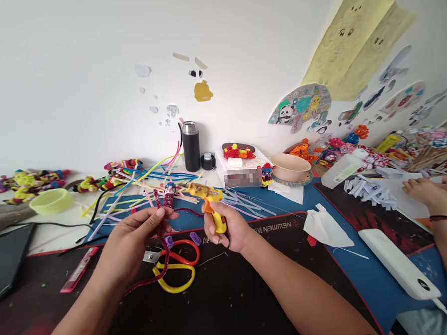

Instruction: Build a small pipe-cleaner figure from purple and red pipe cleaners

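Crafting supplies crowd a tabletop (64, 227) as a person's left grip (133, 234) pinches a small dark-red fuzzy figure (168, 199) between thumb and forefinger, its blue-and-white head uppermost. The pinch falls low on the figure, seemingly to steady it while leaving the head exposed. A long dark-red stem (166, 255) trails below the hold onto the black mat (231, 307). The right grip (234, 228) is wrapped around a yellow glue gun (221, 221), a finger by its orange trigger (207, 207); the nozzle points toward the figure from just beside it, an angle that likely keeps the hot tip away from the opposite fingers. Beneath the hands, apparent scissors with red and yellow handles (176, 290) lie flat, probably set down within reach. Coloured stems (171, 176) fan out behind, loose enough to be picked singly, near an upright black flask (191, 148) close to the wall (92, 84). At far right, another person's hands (423, 194) rest near white paper strips (370, 192)
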The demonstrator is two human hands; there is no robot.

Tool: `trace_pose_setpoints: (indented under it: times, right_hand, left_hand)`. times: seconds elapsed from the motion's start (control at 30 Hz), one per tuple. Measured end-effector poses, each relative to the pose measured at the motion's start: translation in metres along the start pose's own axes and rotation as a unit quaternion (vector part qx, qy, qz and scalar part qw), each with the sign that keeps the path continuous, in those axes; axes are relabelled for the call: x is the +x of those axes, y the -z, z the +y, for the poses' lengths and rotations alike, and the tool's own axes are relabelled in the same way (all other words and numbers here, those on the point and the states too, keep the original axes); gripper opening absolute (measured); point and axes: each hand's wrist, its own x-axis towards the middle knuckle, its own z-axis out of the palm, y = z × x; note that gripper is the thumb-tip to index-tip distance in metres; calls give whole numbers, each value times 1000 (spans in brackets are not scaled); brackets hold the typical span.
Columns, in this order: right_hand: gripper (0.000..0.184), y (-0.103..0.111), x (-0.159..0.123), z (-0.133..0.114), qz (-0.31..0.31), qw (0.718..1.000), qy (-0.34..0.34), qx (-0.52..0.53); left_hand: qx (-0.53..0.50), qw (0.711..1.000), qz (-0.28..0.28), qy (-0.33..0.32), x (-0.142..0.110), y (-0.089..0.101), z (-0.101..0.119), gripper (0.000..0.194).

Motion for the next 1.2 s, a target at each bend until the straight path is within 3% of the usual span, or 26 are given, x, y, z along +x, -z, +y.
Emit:
trace_pose_setpoints:
  times: [0.17,0.4,0.57,0.73,0.97,1.2]
  right_hand:
    - [42,11,-6,2,15,999,13,40]
    - [44,7,-7,5,-40,998,-24,49]
    - [49,5,-9,6,-53,996,-50,60]
    - [49,2,-8,1,-57,997,-26,42]
    - [58,-2,-11,-6,-7,999,-2,51]
    - [50,-4,-11,0,-32,999,-3,10]
  left_hand:
    - [38,999,-13,6,1,-1,-8,48]
    - [116,992,-38,-4,0,-3,-12,50]
    - [124,991,-39,-2,3,-4,-18,50]
    - [134,991,-30,-2,2,-7,-20,52]
    - [89,996,-14,5,-1,-12,-15,52]
    - [104,995,1,-5,-3,-14,-10,57]
